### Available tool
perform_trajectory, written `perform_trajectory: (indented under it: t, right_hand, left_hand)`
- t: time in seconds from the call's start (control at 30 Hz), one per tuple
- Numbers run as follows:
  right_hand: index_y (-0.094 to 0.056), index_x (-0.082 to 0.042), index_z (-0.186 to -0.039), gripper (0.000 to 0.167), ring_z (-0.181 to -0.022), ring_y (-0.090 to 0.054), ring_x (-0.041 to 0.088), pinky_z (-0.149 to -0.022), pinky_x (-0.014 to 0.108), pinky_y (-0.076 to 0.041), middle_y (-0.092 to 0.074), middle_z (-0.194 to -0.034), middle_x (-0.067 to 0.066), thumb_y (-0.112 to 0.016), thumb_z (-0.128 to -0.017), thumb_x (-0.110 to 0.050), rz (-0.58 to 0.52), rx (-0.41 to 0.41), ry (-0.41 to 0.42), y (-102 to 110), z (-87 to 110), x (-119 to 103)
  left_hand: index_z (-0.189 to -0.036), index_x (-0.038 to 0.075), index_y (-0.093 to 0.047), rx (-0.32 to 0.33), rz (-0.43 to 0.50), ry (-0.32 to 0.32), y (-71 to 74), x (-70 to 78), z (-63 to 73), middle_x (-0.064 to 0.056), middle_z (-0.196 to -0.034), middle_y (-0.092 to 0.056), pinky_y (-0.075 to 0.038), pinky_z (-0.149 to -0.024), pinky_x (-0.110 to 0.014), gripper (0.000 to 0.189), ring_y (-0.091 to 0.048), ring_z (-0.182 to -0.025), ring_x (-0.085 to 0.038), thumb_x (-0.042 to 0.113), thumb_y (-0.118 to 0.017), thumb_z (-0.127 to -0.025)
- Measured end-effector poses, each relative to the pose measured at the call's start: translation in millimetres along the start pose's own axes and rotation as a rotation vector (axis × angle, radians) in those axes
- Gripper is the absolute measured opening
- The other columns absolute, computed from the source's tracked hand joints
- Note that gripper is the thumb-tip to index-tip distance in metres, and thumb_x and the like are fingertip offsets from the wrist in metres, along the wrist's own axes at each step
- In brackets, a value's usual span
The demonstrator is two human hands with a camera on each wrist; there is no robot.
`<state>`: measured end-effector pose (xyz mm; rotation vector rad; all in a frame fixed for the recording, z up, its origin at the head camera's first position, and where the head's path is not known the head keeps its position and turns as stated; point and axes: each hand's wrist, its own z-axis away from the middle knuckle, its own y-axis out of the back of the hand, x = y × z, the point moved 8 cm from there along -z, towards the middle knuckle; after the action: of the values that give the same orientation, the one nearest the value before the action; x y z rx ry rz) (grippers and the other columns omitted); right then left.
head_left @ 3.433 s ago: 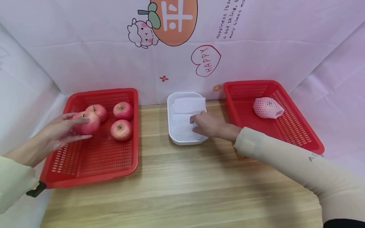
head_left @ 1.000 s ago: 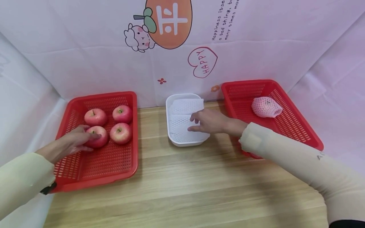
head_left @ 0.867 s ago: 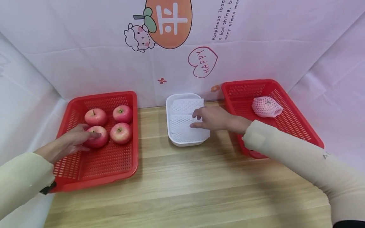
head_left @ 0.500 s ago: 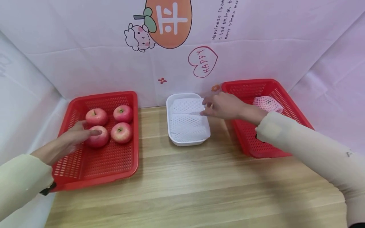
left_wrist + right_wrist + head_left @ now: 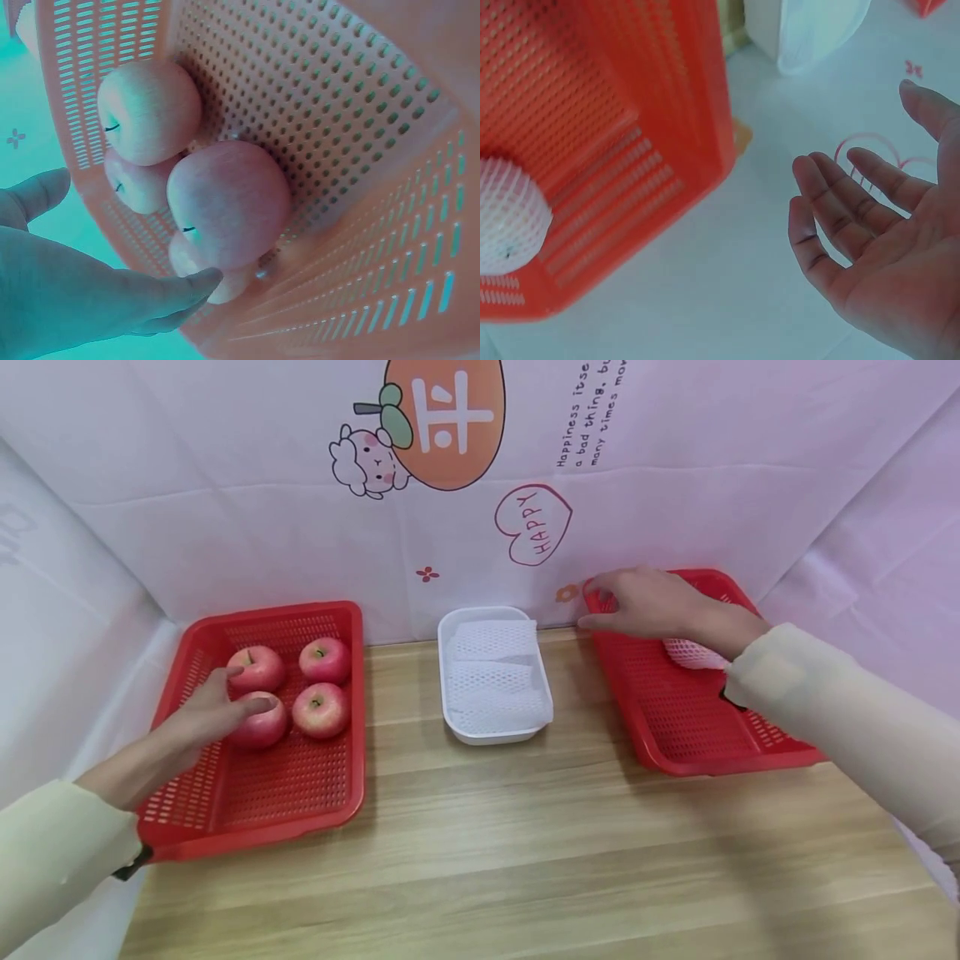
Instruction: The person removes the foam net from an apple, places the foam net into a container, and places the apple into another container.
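Note:
My left hand (image 5: pixel 204 714) hovers at the left side of the left red basket (image 5: pixel 356 710), its fingers spread near the closest apple (image 5: pixel 262 723) without gripping it. Several red apples sit in that basket, among them a rear one (image 5: pixel 258 668) and a right one (image 5: pixel 321 710). My right hand (image 5: pixel 651 602) hangs over the left rear corner of the right red basket (image 5: pixel 675 760). In the right wrist view its palm shows bare, with fingers loosely bent. Partly hidden under the right forearm is a net-wrapped fruit (image 5: pixel 693 653), seen better as a netted ball (image 5: pixel 510 217) there.
Between the baskets stands a white tray (image 5: pixel 444 693) with white foam nets (image 5: pixel 495 677) in it. A wooden table (image 5: pixel 480 852) lies beneath. White printed cloth (image 5: pixel 262 543) walls off the back and sides.
My left hand has let go of the apple, which rests among the others. My right hand has moved from over the foam nets to the right, above the right basket's corner.

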<state>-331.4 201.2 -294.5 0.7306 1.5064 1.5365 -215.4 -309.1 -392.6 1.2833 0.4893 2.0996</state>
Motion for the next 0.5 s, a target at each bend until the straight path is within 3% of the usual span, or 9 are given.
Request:
perform_trajectory:
  t: [0.17,0.5]
  right_hand:
    - [-0.057,0.001,-0.144,0.063,-0.116,-0.062,0.039,-0.1,0.06,-0.053,-0.066,-0.132,0.023,-0.071,-0.098,-0.04,0.02,-0.071,-0.046,3,0.2,28]
    - [-0.051,0.01,-0.142,0.071,-0.118,-0.062,0.048,-0.1,0.066,-0.051,-0.064,-0.13,0.031,-0.071,-0.099,-0.043,0.043,-0.139,-0.132,0,6.4,99]
  left_hand:
    - [-0.16,-0.015,0.008,0.039,-0.015,-0.031,1.6,6.8,3.2,-0.043,-0.16,-0.016,-0.036,-0.113,-0.076,0.096,-0.028,-0.14,-0.056,0.038,-0.054,-0.11]
    - [-0.167,0.001,0.008,0.031,0.027,-0.072,-7.2,31.3,14.5,-0.037,-0.169,-0.007,-0.036,-0.113,-0.076,0.098,-0.021,-0.15,-0.059,0.039,-0.059,-0.108]
